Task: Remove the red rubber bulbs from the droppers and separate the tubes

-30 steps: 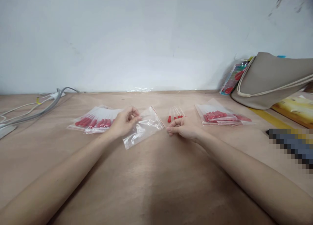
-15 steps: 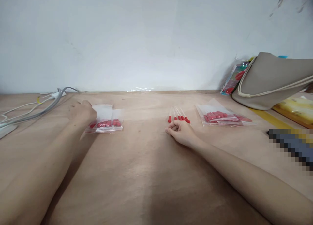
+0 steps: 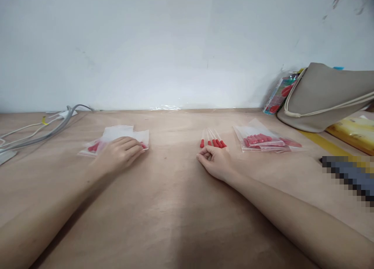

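Observation:
My left hand lies flat, fingers stretched out, on a pile of clear zip bags holding red-tipped droppers at the left of the wooden table. My right hand rests on the table with its fingers loosely curled and nothing visible in them. Just beyond its fingertips lie several loose droppers with red bulbs, side by side. A second pile of filled bags sits to the right of them.
Grey and white cables run along the far left by the wall. At the far right stand a beige bag, a colourful packet and a yellow box. A blurred dark object lies at the right edge.
The empty clear bag that my left hand held a second ago is gone from the middle. My left hand swung left and now rests flat on the bag pile. My right hand barely moved.

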{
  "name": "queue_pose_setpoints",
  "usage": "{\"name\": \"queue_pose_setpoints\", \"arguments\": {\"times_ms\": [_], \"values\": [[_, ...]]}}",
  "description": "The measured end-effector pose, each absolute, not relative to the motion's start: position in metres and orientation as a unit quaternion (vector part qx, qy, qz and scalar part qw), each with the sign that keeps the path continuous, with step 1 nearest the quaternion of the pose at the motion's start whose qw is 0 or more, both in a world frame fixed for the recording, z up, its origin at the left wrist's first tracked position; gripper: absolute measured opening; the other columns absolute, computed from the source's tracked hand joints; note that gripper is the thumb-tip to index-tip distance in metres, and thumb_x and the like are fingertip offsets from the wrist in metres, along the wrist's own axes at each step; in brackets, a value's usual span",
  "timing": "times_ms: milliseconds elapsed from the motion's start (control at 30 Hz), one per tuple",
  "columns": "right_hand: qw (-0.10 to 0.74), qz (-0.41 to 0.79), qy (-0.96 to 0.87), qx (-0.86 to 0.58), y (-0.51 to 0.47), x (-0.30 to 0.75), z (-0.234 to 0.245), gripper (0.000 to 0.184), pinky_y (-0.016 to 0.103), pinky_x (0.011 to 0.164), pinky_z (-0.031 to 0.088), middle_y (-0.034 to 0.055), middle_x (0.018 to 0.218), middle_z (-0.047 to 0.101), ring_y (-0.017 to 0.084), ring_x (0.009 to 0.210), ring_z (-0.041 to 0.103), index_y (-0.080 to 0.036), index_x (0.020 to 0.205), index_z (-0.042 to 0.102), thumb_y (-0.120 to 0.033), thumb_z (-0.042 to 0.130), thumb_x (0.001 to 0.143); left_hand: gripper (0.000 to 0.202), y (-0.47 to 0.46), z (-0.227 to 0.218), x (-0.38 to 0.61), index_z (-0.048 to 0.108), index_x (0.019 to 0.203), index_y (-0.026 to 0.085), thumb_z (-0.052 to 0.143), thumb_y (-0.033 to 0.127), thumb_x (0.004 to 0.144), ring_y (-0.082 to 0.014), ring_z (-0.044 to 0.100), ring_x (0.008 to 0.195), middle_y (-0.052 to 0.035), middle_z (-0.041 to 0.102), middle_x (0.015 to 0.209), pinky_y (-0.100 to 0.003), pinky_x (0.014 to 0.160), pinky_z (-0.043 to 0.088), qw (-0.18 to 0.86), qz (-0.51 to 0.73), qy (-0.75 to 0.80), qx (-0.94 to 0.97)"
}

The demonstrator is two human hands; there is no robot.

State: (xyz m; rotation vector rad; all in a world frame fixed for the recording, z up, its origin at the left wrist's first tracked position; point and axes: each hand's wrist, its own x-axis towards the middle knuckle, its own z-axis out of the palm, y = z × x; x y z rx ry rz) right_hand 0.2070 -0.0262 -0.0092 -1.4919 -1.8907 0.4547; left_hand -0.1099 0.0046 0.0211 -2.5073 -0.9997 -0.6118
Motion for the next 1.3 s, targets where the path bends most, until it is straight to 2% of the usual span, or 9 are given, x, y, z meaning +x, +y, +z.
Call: {"name": "queue_pose_setpoints", "arguments": {"times_ms": [133, 333, 533, 633, 767, 867, 1000, 1300], "values": [[0.33, 0.113, -0.764, -0.543, -0.029, 0.206, -0.008, 0.011, 0.034, 0.075, 0.028, -0.0037, 0.059, 0.062, 0.012, 0.06, 0.053, -0.021, 0.068, 0.062, -0.027, 0.056, 0.076, 0.014, -0.006, 0.012, -0.064, 0.063, 0.088, 0.02, 0.052, 0.026, 0.084, -0.0172, 0.062, 0.083, -0.0023, 0.068, 0.089, -0.031, 0.078, 0.047, 0.163, -0.266, -0.34, -0.887], [0.327, 0.033, -0.797, -0.507, -0.026, 0.208, -0.013, 0.011, 0.034, 0.075, 0.024, -0.0032, 0.059, 0.062, 0.014, 0.066, 0.051, -0.022, 0.066, 0.061, -0.025, 0.057, 0.075, 0.019, -0.028, 0.003, -0.022, 0.059, 0.097, 0.019, 0.056, 0.03, 0.082, -0.0171, 0.059, 0.09, -0.0051, 0.063, 0.098, -0.03, 0.079, 0.047, 0.016, -0.29, -0.342, -0.894], [0.356, 0.015, -0.823, -0.442, -0.027, 0.208, -0.015, 0.006, 0.033, 0.073, 0.025, -0.0025, 0.062, 0.063, 0.014, 0.067, 0.05, -0.02, 0.07, 0.06, -0.025, 0.06, 0.074, 0.009, -0.034, -0.001, -0.043, 0.063, 0.085, 0.019, 0.055, 0.024, 0.083, -0.0164, 0.059, 0.089, -0.0035, 0.064, 0.091, -0.031, 0.081, 0.046, -0.021, -0.316, -0.353, -0.881], [0.374, -0.003, -0.845, -0.382, -0.028, 0.204, -0.014, 0.005, 0.033, 0.072, 0.026, -0.0008, 0.067, 0.063, 0.014, 0.068, 0.049, -0.02, 0.075, 0.061, -0.025, 0.059, 0.075, 0.012, -0.032, -0.002, -0.034, 0.064, 0.082, 0.019, 0.054, 0.025, 0.083, -0.0161, 0.059, 0.085, -0.004, 0.064, 0.088, -0.031, 0.077, 0.047, -0.094, -0.334, -0.378, -0.858], [0.384, -0.006, -0.87, -0.31, -0.026, 0.201, -0.018, 0.012, 0.03, 0.068, 0.03, 0.0027, 0.083, 0.063, 0.015, 0.075, 0.05, -0.02, 0.086, 0.062, -0.017, 0.053, 0.079, 0.014, -0.025, -0.006, -0.01, 0.064, 0.074, 0.017, 0.058, 0.028, 0.081, -0.0152, 0.059, 0.081, -0.0046, 0.062, 0.087, -0.028, 0.071, 0.048, -0.205, -0.337, -0.406, -0.824], [0.397, 0.005, -0.866, -0.303, -0.023, 0.201, -0.021, 0.013, 0.029, 0.067, 0.032, 0.0034, 0.082, 0.061, 0.015, 0.075, 0.049, -0.02, 0.082, 0.062, -0.014, 0.051, 0.078, 0.013, -0.019, -0.009, 0.002, 0.063, 0.069, 0.017, 0.062, 0.027, 0.077, -0.0149, 0.058, 0.079, -0.0037, 0.061, 0.084, -0.028, 0.068, 0.047, -0.255, -0.344, -0.42, -0.801], [0.391, -0.022, -0.858, -0.331, -0.02, 0.203, -0.022, 0.01, 0.03, 0.067, 0.032, 0.0022, 0.075, 0.061, 0.015, 0.073, 0.048, -0.019, 0.075, 0.062, -0.013, 0.055, 0.075, 0.013, -0.016, -0.012, 0.007, 0.063, 0.064, 0.016, 0.066, 0.026, 0.072, -0.0148, 0.057, 0.075, -0.0034, 0.059, 0.08, -0.029, 0.066, 0.045, -0.278, -0.346, -0.429, -0.786], [0.376, -0.088, -0.873, -0.298, -0.021, 0.204, -0.021, 0.016, 0.032, 0.069, 0.027, -0.001, 0.081, 0.065, 0.014, 0.077, 0.049, -0.024, 0.074, 0.065, -0.016, 0.052, 0.08, 0.014, -0.014, -0.012, 0.003, 0.062, 0.063, 0.016, 0.068, 0.028, 0.07, -0.0158, 0.058, 0.076, -0.004, 0.06, 0.081, -0.031, 0.068, 0.047, -0.3, -0.354, -0.407, -0.787]]}}
